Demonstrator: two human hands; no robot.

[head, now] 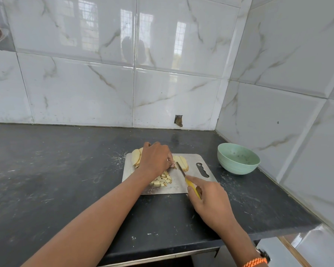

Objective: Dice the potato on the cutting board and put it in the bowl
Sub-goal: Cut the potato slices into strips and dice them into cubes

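A steel cutting board point(193, 160) lies on the dark counter. My left hand point(155, 158) presses down on potato slices at the board's far side, its fingertips curled onto them. More pale potato slices point(182, 162) lie just right of that hand, and a stack of slices point(136, 157) sits at the board's far left corner. A heap of diced potato point(163, 180) lies in the board's middle. My right hand point(210, 199) grips a yellow-handled knife point(181, 169), its blade resting against the slices beside my left fingers. A green bowl point(238, 158) stands right of the board, looking empty.
The black counter point(56, 180) ends in tiled walls behind and to the right, the bowl sitting close to the right wall. The counter's front edge runs below my right wrist. The board has a handle cut-out point(202, 169) at its right end.
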